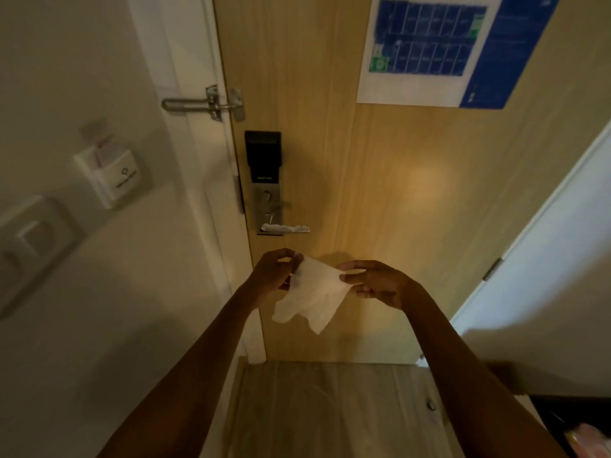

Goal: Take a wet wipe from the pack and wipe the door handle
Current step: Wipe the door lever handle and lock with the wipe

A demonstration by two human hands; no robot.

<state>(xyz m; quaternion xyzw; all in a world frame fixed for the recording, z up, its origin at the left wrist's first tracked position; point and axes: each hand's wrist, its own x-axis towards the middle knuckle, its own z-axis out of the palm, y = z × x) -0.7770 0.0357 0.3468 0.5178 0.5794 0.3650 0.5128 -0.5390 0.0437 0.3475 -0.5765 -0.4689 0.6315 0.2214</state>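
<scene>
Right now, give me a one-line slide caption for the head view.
Both hands, left hand and right hand, spread a white wet wipe just below the lever door handle.

The wipe [310, 292] is plain white, with no print on it. The door [380, 193] is pale honey wood with a faint upright grain. The lock [263, 153] is black above and brushed silver below, and the handle [286, 228] is silver too. The latch [205, 103] is the same dull silver. The poster [439, 44] is white with a deep blue grid and small green squares. The wall [82, 61] is cream, and the floor [330, 408] is grey-brown streaked wood.
</scene>
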